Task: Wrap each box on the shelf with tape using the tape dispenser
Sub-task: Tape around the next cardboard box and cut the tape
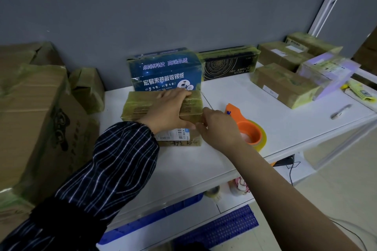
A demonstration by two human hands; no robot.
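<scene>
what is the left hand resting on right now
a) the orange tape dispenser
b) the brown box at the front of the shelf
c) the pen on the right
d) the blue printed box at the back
b: the left hand lies across the top of the brown box, with its thumb down over the box's front edge.

Your white shelf (234, 91) carries a taped brown box (140, 106) near its front, a blue box (165, 71) behind it, an orange tape dispenser (250, 130) just beside it, a pen (341, 111) and more taped boxes (283, 85) to the right.
</scene>
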